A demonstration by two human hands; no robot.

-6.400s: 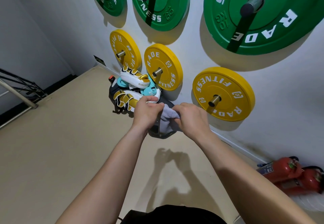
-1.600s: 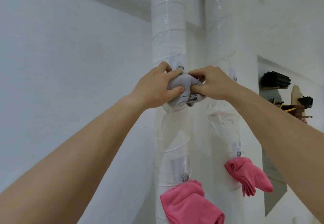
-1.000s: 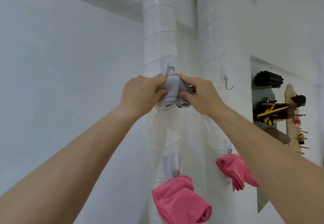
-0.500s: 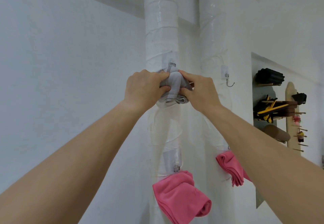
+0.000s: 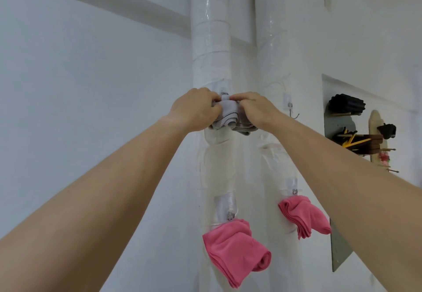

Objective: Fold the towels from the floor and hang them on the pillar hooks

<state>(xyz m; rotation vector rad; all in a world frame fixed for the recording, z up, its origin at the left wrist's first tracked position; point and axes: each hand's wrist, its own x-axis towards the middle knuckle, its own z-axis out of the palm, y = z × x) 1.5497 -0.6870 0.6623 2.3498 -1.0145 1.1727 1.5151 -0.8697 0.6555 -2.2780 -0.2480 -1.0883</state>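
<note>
**At the pillars: two towels hung, a third going on**

At the top hook (image 5: 222,92) of the left pillar (image 5: 211,40), I hold the folded grey towel (image 5: 228,114) up against the wrap. My left hand (image 5: 194,111) and right hand (image 5: 253,111) each pinch it from their own side, fingers curled into the cloth and knuckles almost meeting. The towel's small loop sits right at the hook. Whether it has caught I cannot tell, because my fingers cover that spot.

Lower down, the work looks done. One folded pink towel (image 5: 233,248) hangs from the lower hook on the same pillar, and a second pink towel (image 5: 303,215) hangs from the lower hook on the right pillar (image 5: 271,40).

I judge the job a good way along, with two towels up and this one at its last step. What is left is to seat the loop and let go. The bare hook (image 5: 293,113) high on the right pillar suggests room for one more. The floor is out of view, so I cannot say whether any towels lie there.
</note>
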